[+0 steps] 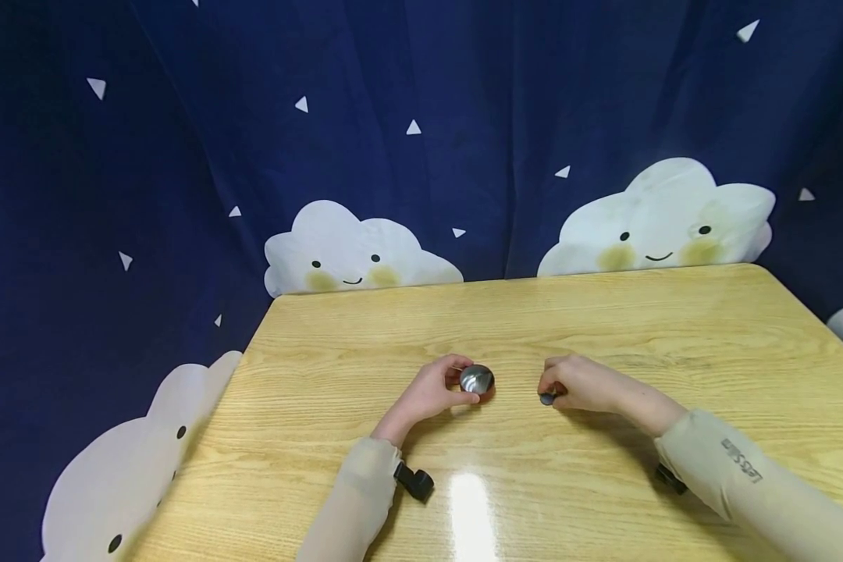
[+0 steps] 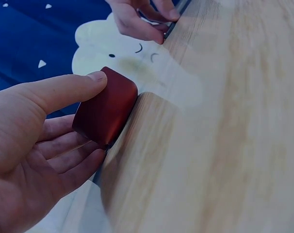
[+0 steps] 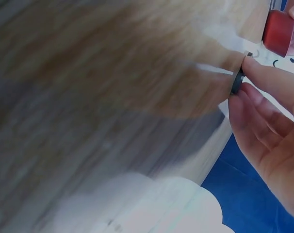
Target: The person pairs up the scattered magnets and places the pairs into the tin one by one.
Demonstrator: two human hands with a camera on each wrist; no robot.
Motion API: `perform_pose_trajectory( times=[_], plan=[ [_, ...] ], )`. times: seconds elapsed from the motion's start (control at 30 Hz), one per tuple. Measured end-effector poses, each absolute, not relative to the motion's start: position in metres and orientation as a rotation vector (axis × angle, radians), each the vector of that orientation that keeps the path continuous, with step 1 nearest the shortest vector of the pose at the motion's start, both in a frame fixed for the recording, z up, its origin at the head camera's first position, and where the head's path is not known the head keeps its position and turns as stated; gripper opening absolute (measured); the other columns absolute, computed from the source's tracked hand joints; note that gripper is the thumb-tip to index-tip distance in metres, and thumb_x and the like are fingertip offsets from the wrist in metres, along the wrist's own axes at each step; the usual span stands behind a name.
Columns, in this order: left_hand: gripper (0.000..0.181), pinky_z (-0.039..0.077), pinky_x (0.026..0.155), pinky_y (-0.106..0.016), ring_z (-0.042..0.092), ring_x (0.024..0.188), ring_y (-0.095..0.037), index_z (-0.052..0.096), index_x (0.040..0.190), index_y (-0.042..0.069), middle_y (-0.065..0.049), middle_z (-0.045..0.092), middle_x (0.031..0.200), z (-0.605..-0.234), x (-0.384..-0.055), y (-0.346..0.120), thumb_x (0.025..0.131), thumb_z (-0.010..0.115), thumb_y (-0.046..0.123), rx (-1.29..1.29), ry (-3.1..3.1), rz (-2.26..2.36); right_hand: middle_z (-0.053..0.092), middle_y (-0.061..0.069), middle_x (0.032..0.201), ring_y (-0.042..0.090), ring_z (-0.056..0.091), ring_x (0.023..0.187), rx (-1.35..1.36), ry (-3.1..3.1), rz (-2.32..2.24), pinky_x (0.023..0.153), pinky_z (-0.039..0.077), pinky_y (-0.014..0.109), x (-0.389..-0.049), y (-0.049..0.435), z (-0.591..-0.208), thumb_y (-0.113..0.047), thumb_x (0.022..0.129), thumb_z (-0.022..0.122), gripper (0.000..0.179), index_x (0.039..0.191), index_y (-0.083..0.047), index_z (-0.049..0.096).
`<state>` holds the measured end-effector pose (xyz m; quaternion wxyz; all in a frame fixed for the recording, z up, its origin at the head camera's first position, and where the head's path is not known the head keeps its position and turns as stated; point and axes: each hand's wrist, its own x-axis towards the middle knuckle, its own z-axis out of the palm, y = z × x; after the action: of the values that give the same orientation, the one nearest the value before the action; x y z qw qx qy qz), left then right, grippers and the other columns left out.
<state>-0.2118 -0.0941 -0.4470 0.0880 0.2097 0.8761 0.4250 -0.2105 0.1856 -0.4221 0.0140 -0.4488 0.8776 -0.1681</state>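
A small round metal cup, shiny silver inside, shows a red outer wall in the left wrist view. It stands on the wooden tabletop, and my left hand grips it from the left, thumb on one side and fingers curled at the other. To its right, a short gap away, my right hand pinches a small thin dark disc between thumb and fingers. Seen from the right wrist, the disc is edge-on, close to the table; whether it touches the surface I cannot tell.
The light wooden table runs back to a dark blue curtain with white triangles and smiling clouds. A bright reflection lies on the wood near the front. Black straps with a small device sit at the wrists.
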Motion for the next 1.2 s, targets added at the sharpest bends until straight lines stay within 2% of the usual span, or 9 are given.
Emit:
perform_pose_trajectory(
  times=[0.67,1.2],
  plan=[
    [0.054,0.046,0.080,-0.023,0.058,0.092,-0.009,0.054,0.120,0.014,0.002,0.060,0.108,-0.4481,-0.2121,-0.0940,0.073,0.076,0.028,0.613,2.606,1.264,0.048,-0.007,0.072,0.003,0.042,0.063,-1.275,2.747,-0.548,0.056,0.037,0.020,-0.2109,0.1816,-0.4275,0.000,0.066,0.067,0.024,0.076,-0.018,0.055],
    [0.054,0.046,0.081,-0.024,0.058,0.093,-0.009,0.054,0.120,0.014,0.002,0.060,0.108,-0.4470,-0.2118,-0.0937,0.073,0.076,0.029,0.612,2.612,1.258,0.048,-0.008,0.070,0.003,0.040,0.063,-1.289,2.723,-0.552,0.057,0.036,0.020,-0.2119,0.1796,-0.4270,0.000,0.066,0.065,0.022,0.076,-0.017,0.054]
  ],
)
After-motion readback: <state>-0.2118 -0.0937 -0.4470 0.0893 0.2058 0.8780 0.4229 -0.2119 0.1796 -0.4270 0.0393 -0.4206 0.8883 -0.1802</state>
